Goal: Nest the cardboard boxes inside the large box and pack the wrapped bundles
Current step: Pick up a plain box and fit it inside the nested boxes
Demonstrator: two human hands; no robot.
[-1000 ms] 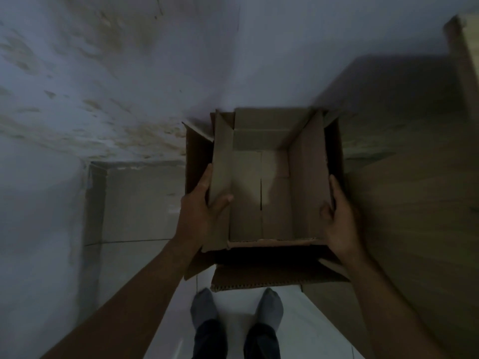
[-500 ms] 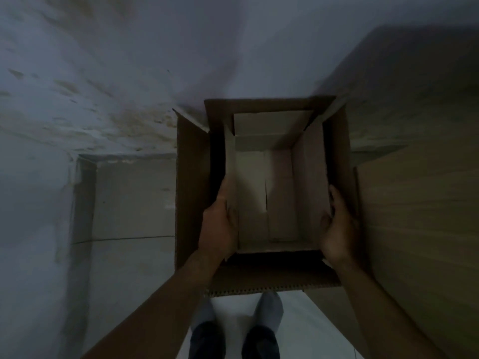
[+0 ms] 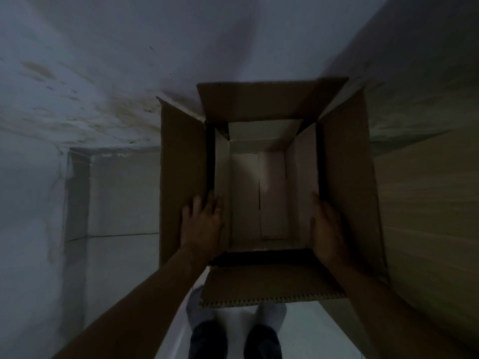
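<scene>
Both hands lie open, the left hand point(image 3: 204, 224) and right hand point(image 3: 325, 226) flat against the small box point(image 3: 259, 198) between them, steadying it inside the large box point(image 3: 344, 177), probably to seat it squarely.

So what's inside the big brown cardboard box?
A smaller, paler cardboard box sits inside the big brown cardboard box. It looks empty: only its bare bottom shows. The dark gaps between the two boxes hide whatever lies beneath.
</scene>
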